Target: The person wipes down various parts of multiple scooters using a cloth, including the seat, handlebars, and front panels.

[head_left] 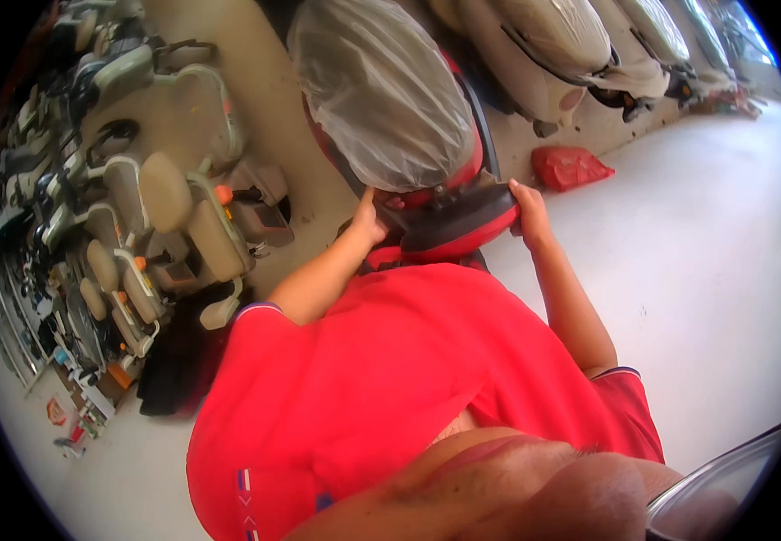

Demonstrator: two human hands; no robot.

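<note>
Right in front of me stands a red scooter whose long seat (381, 95) is wrapped in clear plastic film. Behind the seat, close to my chest, is a black and red tail box (459, 224), tilted up toward its right end. My right hand (532, 216) grips that right end, thumb on top and fingers bent around the edge. At the left end, my left hand (373, 217) is closed around the box's side next to the seat's rear, its fingertips partly hidden. A small metal bracket or latch shows between seat and box.
A red plastic bag (570, 169) lies on the floor to the right. More scooters with plastic-wrapped seats (557, 36) line the far right. Several beige-seated mobility scooters (214, 239) crowd the left side. Pale floor (679, 243) stretches along my right.
</note>
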